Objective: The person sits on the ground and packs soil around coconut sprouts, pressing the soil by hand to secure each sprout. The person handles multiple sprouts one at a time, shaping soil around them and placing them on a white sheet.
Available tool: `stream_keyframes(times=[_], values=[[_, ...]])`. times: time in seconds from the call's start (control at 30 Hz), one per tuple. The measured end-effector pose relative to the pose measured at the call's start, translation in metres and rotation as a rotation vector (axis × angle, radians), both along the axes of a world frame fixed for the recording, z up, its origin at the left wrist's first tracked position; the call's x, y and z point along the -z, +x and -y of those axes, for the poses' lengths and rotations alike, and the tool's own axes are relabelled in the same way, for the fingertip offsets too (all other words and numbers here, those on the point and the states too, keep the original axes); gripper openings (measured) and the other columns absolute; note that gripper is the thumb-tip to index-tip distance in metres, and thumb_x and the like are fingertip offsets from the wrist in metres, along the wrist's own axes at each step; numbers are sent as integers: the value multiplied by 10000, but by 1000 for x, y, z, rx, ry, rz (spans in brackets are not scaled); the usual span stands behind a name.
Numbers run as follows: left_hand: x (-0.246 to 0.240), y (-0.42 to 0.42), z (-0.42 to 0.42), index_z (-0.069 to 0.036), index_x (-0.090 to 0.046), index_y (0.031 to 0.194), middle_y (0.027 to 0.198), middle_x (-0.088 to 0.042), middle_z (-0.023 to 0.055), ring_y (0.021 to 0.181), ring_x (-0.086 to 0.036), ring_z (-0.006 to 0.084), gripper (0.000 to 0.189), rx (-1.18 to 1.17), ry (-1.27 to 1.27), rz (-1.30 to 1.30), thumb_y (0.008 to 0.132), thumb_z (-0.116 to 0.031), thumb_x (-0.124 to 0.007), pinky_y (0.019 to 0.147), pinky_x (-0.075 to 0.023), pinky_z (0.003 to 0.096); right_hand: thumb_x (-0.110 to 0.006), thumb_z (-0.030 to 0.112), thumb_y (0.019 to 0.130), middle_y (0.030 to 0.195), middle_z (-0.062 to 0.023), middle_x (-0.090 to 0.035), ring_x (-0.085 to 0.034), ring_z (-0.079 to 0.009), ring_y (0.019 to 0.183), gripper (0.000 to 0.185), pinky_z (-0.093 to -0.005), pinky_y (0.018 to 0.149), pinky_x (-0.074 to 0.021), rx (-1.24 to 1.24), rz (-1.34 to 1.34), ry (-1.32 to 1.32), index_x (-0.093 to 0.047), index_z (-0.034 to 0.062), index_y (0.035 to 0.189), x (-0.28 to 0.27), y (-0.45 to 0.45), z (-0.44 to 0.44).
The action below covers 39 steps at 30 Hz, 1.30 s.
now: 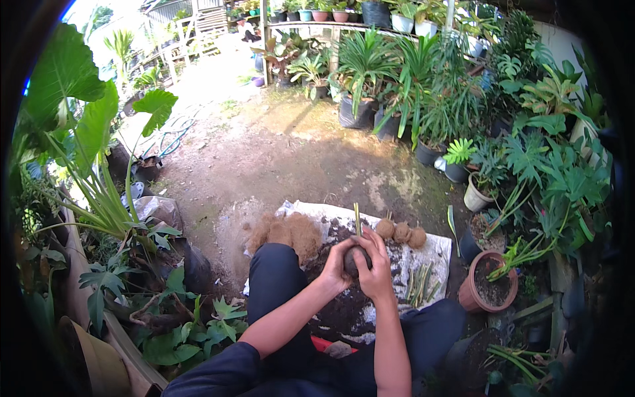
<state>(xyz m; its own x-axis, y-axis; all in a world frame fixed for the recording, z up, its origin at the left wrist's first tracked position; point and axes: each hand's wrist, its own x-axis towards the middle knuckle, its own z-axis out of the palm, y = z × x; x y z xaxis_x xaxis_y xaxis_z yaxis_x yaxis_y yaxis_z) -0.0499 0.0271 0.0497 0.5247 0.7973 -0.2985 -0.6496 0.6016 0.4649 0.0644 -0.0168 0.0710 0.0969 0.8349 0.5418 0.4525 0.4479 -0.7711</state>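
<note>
Between my left hand [339, 264] and my right hand [373, 265] is a dark ball of soil [356, 262], cupped from both sides. A green plant cutting [357, 218] stands upright out of its top. Below and around the hands, loose dark soil [342, 312] lies spread on a white plastic sheet [439, 253]. Brown coconut fibre [292, 233] is heaped at the sheet's left. Three fibre-wrapped balls [401, 232] sit in a row to the right of my hands. Several cut green stems [420, 284] lie nearer my right knee.
Potted plants line the right side, among them a terracotta-coloured pot [488, 283] close to the sheet. A large-leaved plant [94, 164] rises on the left. A coiled hose [171, 139] lies on the dirt ground [238, 168]. Something red [320, 343] shows between my legs. A person [246, 31] is far back.
</note>
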Motion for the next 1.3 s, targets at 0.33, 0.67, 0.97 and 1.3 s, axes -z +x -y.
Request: stream_keyframes(times=[0.33,0.67,0.97,1.3], values=[[-4,-1,-4,-123,-600,1296,1252,-653,125,1135,-668,273,441,-15,-119,105,1006,-437,-493,960,-575,459,-515,225,1027,1280,-164,-685,-469,-382,1410,325,-484,1157,-350,-45,77,124,-714,19,1181,5,1,-8],[5,-9,-4,-134,-636,1096,1093,-684,79,997,-699,248,315,92,-254,122,960,-384,-500,884,-604,472,-583,88,948,1052,-135,-745,-691,-266,1062,193,-386,968,-513,-24,-174,76,-720,-17,1036,9,-14,-2],[21,-14,-7,-115,-646,1156,1130,-687,108,1044,-681,260,338,84,-279,232,973,-376,-536,941,-580,453,-593,100,934,1085,-179,-713,-673,-343,1052,220,-419,956,-517,-33,118,188,-711,-11,1083,-1,-7,1],[19,-9,-5,-115,-613,1155,1158,-648,105,1063,-673,246,404,46,-345,127,992,-440,-439,914,-604,421,-620,126,925,1175,-183,-677,-637,-363,1120,267,-458,981,-509,-7,223,172,-695,-7,1145,4,-7,4]])
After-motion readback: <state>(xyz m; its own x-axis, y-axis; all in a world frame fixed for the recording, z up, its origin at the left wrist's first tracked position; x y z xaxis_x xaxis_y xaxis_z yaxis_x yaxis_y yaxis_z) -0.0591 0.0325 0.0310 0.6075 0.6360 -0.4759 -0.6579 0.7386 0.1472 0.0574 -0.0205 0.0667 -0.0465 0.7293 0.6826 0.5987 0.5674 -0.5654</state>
